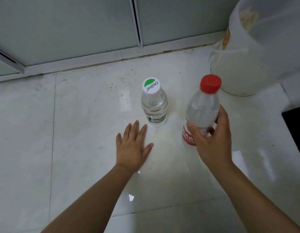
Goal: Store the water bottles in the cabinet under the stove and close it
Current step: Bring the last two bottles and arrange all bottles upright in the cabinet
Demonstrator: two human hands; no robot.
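Observation:
Two clear water bottles stand on a pale tiled floor. The bottle with the white and green cap [154,105] stands upright in the middle. To its right is the bottle with the red cap and red label [202,108], tilted slightly, with my right hand [211,140] wrapped around its lower body. My left hand [133,147] hovers flat with fingers spread, just below and left of the white-capped bottle, not touching it. Grey cabinet doors [70,27] run along the top, shut, with a dark gap between two of them.
A large white plastic bag or bin [263,47] bulges at the upper right, close behind the red-capped bottle. A dark object [297,128] shows at the right edge. A metal plinth [112,56] lines the cabinet base.

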